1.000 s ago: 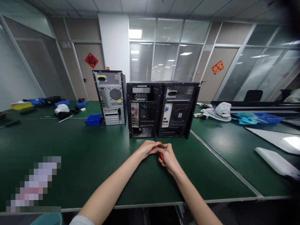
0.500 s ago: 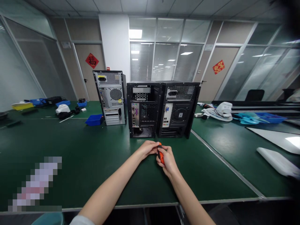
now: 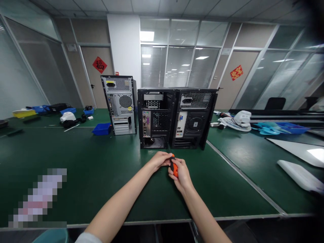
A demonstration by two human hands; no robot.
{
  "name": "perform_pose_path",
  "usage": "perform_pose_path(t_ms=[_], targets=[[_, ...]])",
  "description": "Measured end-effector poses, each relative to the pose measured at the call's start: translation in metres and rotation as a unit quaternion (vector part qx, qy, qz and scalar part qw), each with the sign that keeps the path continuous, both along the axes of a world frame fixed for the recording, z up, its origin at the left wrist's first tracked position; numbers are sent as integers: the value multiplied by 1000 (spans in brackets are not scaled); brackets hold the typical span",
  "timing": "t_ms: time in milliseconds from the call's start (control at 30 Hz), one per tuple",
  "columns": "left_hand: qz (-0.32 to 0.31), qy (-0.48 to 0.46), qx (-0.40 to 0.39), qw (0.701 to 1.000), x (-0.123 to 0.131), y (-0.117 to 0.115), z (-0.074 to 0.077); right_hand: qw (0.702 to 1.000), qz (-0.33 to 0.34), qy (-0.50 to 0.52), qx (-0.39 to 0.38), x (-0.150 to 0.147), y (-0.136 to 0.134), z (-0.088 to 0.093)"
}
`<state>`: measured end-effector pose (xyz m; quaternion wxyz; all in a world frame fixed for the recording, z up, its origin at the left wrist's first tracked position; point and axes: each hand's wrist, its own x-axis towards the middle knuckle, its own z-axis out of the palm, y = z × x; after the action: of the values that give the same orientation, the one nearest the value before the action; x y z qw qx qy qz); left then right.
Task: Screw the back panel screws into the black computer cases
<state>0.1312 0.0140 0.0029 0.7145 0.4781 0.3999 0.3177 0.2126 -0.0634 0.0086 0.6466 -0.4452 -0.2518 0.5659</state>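
Observation:
Both hands meet over the green table just in front of two black computer cases. My right hand is wrapped round the orange and black handle of a screwdriver. My left hand pinches the top end of the same handle with its fingertips. The screwdriver's shaft is hidden by the hands. The left black case stands with its rear panel facing me, and the right black case stands against it.
A silver computer case stands further back on the left, with a blue bin beside it. White devices, blue trays and flat white panels lie on the adjoining table to the right. Small bins and tools sit at far left.
My right hand has slid slightly left and closer round the screwdriver handle. The left hand stays pinched on its top; nothing else moved.

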Motion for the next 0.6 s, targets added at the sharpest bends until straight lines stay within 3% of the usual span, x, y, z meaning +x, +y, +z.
perform_pose_path(t_ms=[467, 600], targets=[[1, -11, -48, 999, -1, 0, -1, 1000, -19, 12, -6, -6, 1, -3], [-6, -15, -30, 999, -3, 1, -4, 998, 9, -58, -11, -4, 0, -3]])
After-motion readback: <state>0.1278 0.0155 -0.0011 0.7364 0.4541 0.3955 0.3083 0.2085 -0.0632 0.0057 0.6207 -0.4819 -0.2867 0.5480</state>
